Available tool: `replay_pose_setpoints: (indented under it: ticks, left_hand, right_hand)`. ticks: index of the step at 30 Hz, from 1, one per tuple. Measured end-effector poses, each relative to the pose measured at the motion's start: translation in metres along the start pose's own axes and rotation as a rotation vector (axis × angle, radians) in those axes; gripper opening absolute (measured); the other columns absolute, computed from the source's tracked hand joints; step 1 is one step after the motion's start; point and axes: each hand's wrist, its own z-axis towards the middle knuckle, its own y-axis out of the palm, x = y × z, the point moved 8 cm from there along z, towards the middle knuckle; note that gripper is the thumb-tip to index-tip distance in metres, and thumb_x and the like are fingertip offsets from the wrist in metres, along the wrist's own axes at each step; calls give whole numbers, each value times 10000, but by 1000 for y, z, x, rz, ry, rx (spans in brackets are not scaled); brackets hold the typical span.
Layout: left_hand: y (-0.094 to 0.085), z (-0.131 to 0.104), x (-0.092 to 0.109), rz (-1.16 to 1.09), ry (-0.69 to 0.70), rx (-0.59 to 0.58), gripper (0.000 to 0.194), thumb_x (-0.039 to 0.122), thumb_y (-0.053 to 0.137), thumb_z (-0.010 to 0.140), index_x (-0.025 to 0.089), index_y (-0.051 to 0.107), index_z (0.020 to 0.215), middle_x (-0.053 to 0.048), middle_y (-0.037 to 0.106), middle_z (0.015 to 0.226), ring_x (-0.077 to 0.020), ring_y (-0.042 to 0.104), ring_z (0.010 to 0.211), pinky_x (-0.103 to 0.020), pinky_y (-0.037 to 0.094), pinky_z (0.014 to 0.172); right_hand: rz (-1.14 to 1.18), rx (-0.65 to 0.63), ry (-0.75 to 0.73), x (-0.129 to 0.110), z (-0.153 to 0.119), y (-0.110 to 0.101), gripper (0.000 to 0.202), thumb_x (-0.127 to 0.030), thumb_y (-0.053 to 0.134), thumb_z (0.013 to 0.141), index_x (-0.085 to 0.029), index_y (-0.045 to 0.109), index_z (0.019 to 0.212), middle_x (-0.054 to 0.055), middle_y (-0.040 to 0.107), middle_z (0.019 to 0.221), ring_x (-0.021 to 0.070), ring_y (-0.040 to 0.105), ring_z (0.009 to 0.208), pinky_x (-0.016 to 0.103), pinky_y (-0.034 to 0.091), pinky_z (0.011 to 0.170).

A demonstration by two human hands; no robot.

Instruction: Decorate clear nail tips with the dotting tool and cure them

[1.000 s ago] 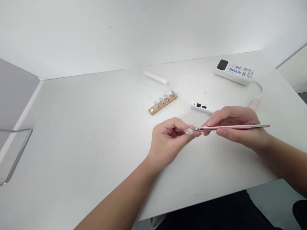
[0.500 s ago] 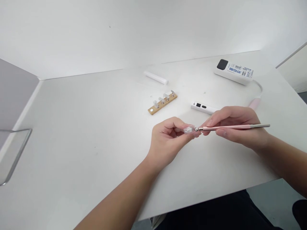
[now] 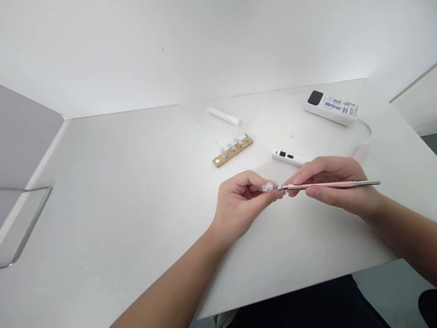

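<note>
Pinched between the thumb and fingers of my left hand (image 3: 241,200) is a clear false nail tip (image 3: 269,187). My right hand (image 3: 336,184) grips a slim pink metallic pen-like tool (image 3: 327,185) much as one holds a pencil. The tool lies almost level, its rounded silver end at the edge of the nail tip and its other silver end pointing right. Whether metal and nail touch or are joined is too small to tell. Beyond my left hand sits a wooden strip (image 3: 218,162) bearing several clear nail tips on small metal stands.
A white stick-like device (image 3: 290,157) with a small dark screen lies partly behind my right hand. At the back right is a white box (image 3: 332,109) with a cable to a pink handle (image 3: 360,152). A white tube (image 3: 224,116) lies farther back; a clear, metal-edged panel (image 3: 29,228) is at left.
The whole view has shifted slightly, so things on the table sit a little lower. Both hands keep the same hold on the nail tip and the pink tool.
</note>
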Motion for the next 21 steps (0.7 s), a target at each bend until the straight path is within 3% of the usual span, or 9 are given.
replay_pose_setpoints:
  ticks: [4, 10, 13, 17, 21]
  left_hand:
    - [-2, 1, -2, 23, -34, 23, 253, 180, 932, 724, 200, 686, 666, -11, 783, 698, -178, 773, 683, -296, 654, 650]
    - [-12, 4, -9, 57, -92, 115, 226, 229, 926, 713, 191, 704, 726, -6, 757, 729, -164, 741, 690, -316, 654, 697]
    - [-18, 5, -14, 55, -130, 168, 226, 242, 930, 706, 188, 714, 740, -10, 754, 766, -172, 750, 727, -321, 659, 726]
    - [-23, 5, -21, 33, -174, 196, 225, 274, 941, 712, 187, 751, 794, -31, 786, 902, -178, 774, 801, -325, 674, 786]
    - [-24, 4, -25, 25, -212, 205, 272, 304, 968, 696, 186, 794, 869, -52, 816, 957, -180, 789, 853, -326, 677, 860]
  right_hand:
    - [-31, 70, -10, 2, -1, -6, 203, -175, 764, 943, -314, 828, 1078, 22, 852, 956, 200, 821, 894, 330, 695, 783]
    - [-300, 395, -40, -1, -3, -40, 71, -304, 779, 949, -329, 827, 903, -8, 683, 629, 178, 655, 592, 347, 597, 579]
    - [-520, 520, -9, -4, -6, -59, 37, -282, 808, 912, -318, 812, 920, 2, 700, 701, 193, 668, 662, 374, 615, 652]
    - [-735, 531, -45, -7, -5, -77, 154, -263, 775, 917, -305, 792, 1065, 29, 768, 917, 219, 732, 857, 418, 640, 870]
    - [-898, 542, -29, 1, -2, -96, 174, -263, 740, 912, -257, 777, 1082, 64, 814, 995, 262, 780, 929, 461, 633, 920]
